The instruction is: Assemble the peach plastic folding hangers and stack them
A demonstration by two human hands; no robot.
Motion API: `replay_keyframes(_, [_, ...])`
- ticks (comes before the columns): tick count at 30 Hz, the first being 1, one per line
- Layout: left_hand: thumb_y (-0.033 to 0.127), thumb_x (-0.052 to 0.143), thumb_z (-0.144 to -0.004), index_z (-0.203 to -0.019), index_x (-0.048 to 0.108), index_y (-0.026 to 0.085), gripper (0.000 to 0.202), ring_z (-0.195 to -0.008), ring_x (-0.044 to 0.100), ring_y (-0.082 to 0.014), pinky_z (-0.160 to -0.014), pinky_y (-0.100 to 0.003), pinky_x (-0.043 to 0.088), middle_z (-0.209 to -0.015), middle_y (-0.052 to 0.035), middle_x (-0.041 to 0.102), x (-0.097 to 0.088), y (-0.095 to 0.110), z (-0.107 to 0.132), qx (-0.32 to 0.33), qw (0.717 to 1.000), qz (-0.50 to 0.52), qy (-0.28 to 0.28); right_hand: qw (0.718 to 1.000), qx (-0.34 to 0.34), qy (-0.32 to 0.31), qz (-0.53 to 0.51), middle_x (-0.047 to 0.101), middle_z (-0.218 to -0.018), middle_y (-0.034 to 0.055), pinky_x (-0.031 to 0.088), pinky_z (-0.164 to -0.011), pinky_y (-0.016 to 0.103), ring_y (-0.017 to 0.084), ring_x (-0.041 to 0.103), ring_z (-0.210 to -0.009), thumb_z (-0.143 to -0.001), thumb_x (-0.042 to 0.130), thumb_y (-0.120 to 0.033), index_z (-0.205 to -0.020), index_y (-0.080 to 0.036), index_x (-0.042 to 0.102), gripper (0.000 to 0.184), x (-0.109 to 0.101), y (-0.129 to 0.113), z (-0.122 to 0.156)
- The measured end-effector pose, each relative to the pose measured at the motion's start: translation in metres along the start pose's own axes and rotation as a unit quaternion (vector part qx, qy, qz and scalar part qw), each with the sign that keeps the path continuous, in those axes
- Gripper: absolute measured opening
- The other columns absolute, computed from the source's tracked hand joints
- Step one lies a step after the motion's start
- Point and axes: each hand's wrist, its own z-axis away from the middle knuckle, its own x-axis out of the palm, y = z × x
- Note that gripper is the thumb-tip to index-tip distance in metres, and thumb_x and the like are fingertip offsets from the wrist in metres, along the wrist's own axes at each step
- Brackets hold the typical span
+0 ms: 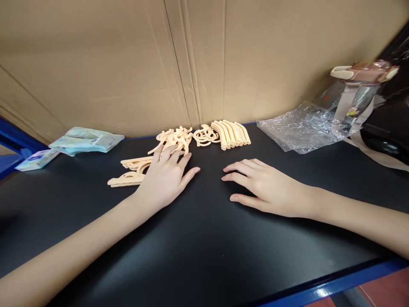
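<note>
My left hand (164, 177) has its fingers spread, with the fingertips at the near edge of a loose pile of beige hook-shaped pieces (174, 138). Whether the fingertips touch the pile I cannot tell. Flat beige pieces with cut-outs (126, 178), which look like hanger parts, lie left of this hand and are partly hidden by it. My right hand (260, 185) hovers or rests low over the table, fingers apart and holding nothing. Beyond the hands sit several beige ring-shaped pieces (206, 135) and a neat row of curved beige arms (230, 134).
The black table (204, 256) has a blue edge frame and meets a cardboard wall (128, 64). Tissue packs (86, 140) lie at the left. At the right are a crumpled clear plastic bag (300, 128) and a strapped bottle with a brown lid (364, 72).
</note>
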Motion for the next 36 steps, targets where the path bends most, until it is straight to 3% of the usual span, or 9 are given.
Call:
replay_keyframes(4, [0.044,0.030,-0.102,-0.121,0.067,0.005,0.057,-0.120,0.055,-0.0384,-0.106,-0.058,0.039,-0.115,-0.0196,0.069,-0.002,0.000,0.002,0.006,1.000,-0.002,0.020,1.000,0.000,-0.004,0.000,0.061,-0.127,0.0144,0.048,-0.096,0.048,0.027,0.060,-0.111,-0.099,0.048,-0.040,-0.121,-0.013,0.063,0.038,-0.001,0.000,0.000])
replay_keyframes(11, [0.032,0.038,-0.101,-0.105,0.074,0.014,0.040,-0.097,0.064,-0.0314,-0.089,-0.050,0.048,-0.094,-0.0122,0.074,-0.008,0.003,0.004,0.058,0.996,-0.018,0.064,1.000,-0.002,0.008,-0.001,0.062,-0.126,0.0140,0.049,-0.096,0.047,0.027,0.060,-0.111,-0.099,0.048,-0.040,-0.122,-0.015,0.063,0.037,0.000,0.000,0.001])
replay_keyframes(18, [0.021,0.048,-0.098,-0.082,0.072,0.015,0.030,-0.080,0.066,-0.0238,-0.071,-0.039,0.047,-0.077,-0.0058,0.072,-0.025,0.016,0.009,0.172,0.977,-0.027,0.120,1.000,-0.001,0.000,0.004,0.061,-0.127,0.0132,0.048,-0.096,0.046,0.026,0.059,-0.111,-0.100,0.046,-0.041,-0.123,-0.015,0.062,0.038,0.001,0.001,0.001])
replay_keyframes(25, [0.025,0.057,-0.094,-0.081,0.070,0.021,0.018,-0.071,0.064,-0.0151,-0.065,-0.028,0.049,-0.069,0.0009,0.067,-0.030,0.018,0.017,0.358,0.912,0.091,0.178,1.000,-0.001,-0.001,0.002,0.060,-0.128,0.0139,0.048,-0.096,0.047,0.027,0.058,-0.112,-0.100,0.046,-0.042,-0.122,-0.014,0.062,0.039,0.001,0.000,0.001])
replay_keyframes(27, [0.028,0.057,-0.093,-0.086,0.070,0.021,0.017,-0.071,0.064,-0.0157,-0.064,-0.028,0.049,-0.069,0.0005,0.067,-0.029,0.017,0.019,0.359,0.907,0.105,0.191,1.000,-0.001,-0.001,0.004,0.060,-0.128,0.0139,0.048,-0.096,0.046,0.027,0.058,-0.112,-0.100,0.046,-0.042,-0.122,-0.014,0.062,0.039,0.001,0.000,0.001])
replay_keyframes(30, [0.029,0.060,-0.090,-0.087,0.070,0.017,0.016,-0.073,0.066,-0.0186,-0.065,-0.032,0.050,-0.075,-0.0022,0.071,-0.029,0.019,0.017,0.306,0.928,0.084,0.195,1.000,-0.003,0.000,0.006,0.060,-0.127,0.0136,0.048,-0.096,0.046,0.027,0.059,-0.111,-0.100,0.046,-0.041,-0.122,-0.014,0.062,0.039,0.002,0.001,0.000])
replay_keyframes(33, [0.034,0.059,-0.092,-0.090,0.070,0.013,0.024,-0.079,0.068,-0.0230,-0.073,-0.036,0.052,-0.086,-0.0073,0.074,-0.031,0.023,0.012,0.235,0.956,0.041,0.170,1.000,-0.004,0.000,0.004,0.060,-0.127,0.0124,0.048,-0.095,0.045,0.026,0.059,-0.110,-0.100,0.046,-0.041,-0.123,-0.015,0.062,0.039,0.003,0.001,0.000])
replay_keyframes(36, [0.038,0.054,-0.096,-0.093,0.071,0.009,0.033,-0.078,0.068,-0.0240,-0.079,-0.039,0.053,-0.089,-0.0095,0.075,-0.031,0.025,0.011,0.231,0.962,0.022,0.145,1.000,-0.005,0.002,0.003,0.060,-0.127,0.0117,0.048,-0.095,0.045,0.026,0.059,-0.109,-0.100,0.046,-0.042,-0.123,-0.015,0.061,0.038,0.004,0.002,0.001])
